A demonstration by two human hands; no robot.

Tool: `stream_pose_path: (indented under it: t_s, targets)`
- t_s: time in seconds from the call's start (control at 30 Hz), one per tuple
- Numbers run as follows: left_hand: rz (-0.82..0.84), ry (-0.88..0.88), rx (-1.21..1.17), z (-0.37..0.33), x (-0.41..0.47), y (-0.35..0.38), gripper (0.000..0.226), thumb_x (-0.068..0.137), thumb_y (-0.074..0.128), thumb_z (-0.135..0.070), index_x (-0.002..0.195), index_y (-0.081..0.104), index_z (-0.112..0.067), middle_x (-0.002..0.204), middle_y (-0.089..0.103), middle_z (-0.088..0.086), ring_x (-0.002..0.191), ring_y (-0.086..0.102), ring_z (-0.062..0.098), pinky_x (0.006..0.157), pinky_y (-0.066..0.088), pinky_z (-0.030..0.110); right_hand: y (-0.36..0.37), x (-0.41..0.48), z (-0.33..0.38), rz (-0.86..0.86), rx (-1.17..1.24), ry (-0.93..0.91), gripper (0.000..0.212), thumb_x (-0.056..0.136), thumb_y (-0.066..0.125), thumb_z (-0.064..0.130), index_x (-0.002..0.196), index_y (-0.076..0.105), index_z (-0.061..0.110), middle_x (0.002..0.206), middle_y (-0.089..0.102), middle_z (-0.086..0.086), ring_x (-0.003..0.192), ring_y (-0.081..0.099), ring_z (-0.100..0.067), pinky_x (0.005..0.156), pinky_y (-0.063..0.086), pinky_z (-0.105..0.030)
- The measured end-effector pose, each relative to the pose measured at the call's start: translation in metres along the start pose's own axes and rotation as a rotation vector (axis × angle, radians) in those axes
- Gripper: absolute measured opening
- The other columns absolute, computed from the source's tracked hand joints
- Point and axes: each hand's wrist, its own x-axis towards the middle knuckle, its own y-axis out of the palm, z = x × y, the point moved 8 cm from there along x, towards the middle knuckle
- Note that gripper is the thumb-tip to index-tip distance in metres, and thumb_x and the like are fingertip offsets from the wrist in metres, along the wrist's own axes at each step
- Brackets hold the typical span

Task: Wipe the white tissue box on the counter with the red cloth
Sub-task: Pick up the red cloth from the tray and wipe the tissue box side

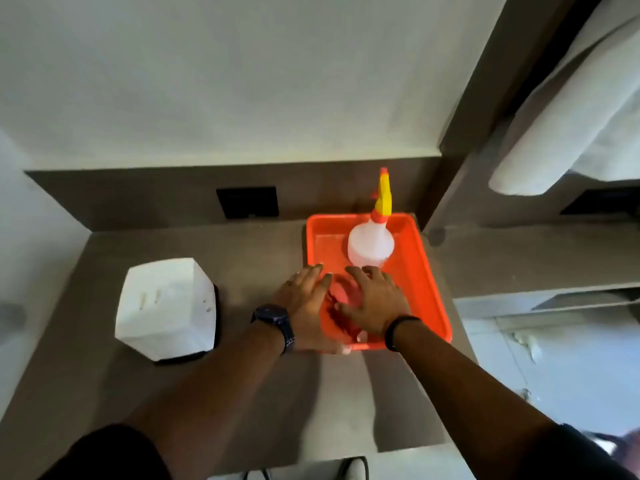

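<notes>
The white tissue box [166, 308] stands on the brown counter at the left, apart from both hands. A red cloth [341, 294] lies crumpled in the near left part of an orange tray [427, 275]. My left hand [304, 299] and my right hand [375, 301] rest on either side of the cloth with fingers spread, touching it and covering most of it. Whether either hand grips the cloth does not show.
A white spray bottle [370, 245] with a yellow and orange nozzle stands in the far part of the tray. A dark socket plate [247, 201] sits on the back panel. A white towel [568, 133] hangs at upper right. The counter edge runs near my body.
</notes>
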Motion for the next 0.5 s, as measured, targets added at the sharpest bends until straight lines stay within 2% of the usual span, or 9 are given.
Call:
stream_pose_path:
  t_s: [0.03,0.1,0.17,0.33,0.4,0.5]
  targets:
    - [0.046,-0.007,-0.023,0.001,0.003,0.010,0.140,0.033,0.047,-0.097,0.143,0.013,-0.017,0.156,0.013,0.014,0.141,0.014,0.030,0.115,0.019,0.048,0.010,0.003,-0.004,0.045,-0.055,-0.007,0.079,0.076,0.062,0.061,0.145,0.035,0.033,0.152,0.043,-0.009,0.136,0.042,-0.038,0.107,0.043,-0.055]
    - [0.034,-0.015,-0.011,0.005,0.009,0.022,0.139,0.032,0.045,-0.099,0.142,0.010,-0.020,0.156,0.011,0.013,0.142,0.010,0.029,0.114,0.018,0.050,0.027,0.009,-0.009,0.086,-0.152,-0.026,0.084,0.072,0.063,0.066,0.144,0.033,0.038,0.156,0.037,-0.007,0.140,0.037,-0.038,0.107,0.042,-0.059]
    - [0.002,-0.012,0.000,0.008,0.012,0.024,0.138,0.033,0.042,-0.100,0.142,0.008,-0.021,0.156,0.011,0.013,0.142,0.008,0.027,0.114,0.014,0.048,0.032,0.013,-0.015,0.078,-0.197,-0.009,0.082,0.072,0.066,0.063,0.143,0.034,0.039,0.157,0.035,-0.007,0.140,0.036,-0.039,0.105,0.042,-0.061]
    - [0.015,0.010,0.012,0.005,0.011,0.029,0.137,0.040,0.046,-0.097,0.144,0.005,-0.017,0.157,0.008,0.014,0.142,0.003,0.026,0.116,0.009,0.048,0.034,0.023,-0.021,-0.020,-0.205,0.031,0.060,0.077,0.066,0.047,0.134,0.048,0.037,0.143,0.048,-0.009,0.124,0.047,-0.042,0.093,0.046,-0.056]
    - [0.059,0.016,0.000,0.006,0.008,0.024,0.138,0.043,0.052,-0.093,0.145,0.001,-0.017,0.158,0.000,0.012,0.143,0.000,0.024,0.116,0.005,0.048,0.031,0.024,-0.022,-0.063,-0.128,0.054,0.052,0.082,0.066,0.041,0.131,0.052,0.032,0.137,0.052,-0.012,0.120,0.049,-0.043,0.093,0.047,-0.054]
    - [0.042,0.003,-0.008,0.021,0.001,-0.012,0.139,0.046,0.053,-0.092,0.146,-0.005,-0.016,0.158,-0.007,0.010,0.143,-0.003,0.024,0.114,0.000,0.045,0.011,0.025,-0.013,-0.181,0.255,0.116,0.048,0.086,0.065,0.028,0.133,0.053,0.020,0.129,0.056,-0.022,0.116,0.053,-0.046,0.098,0.046,-0.051]
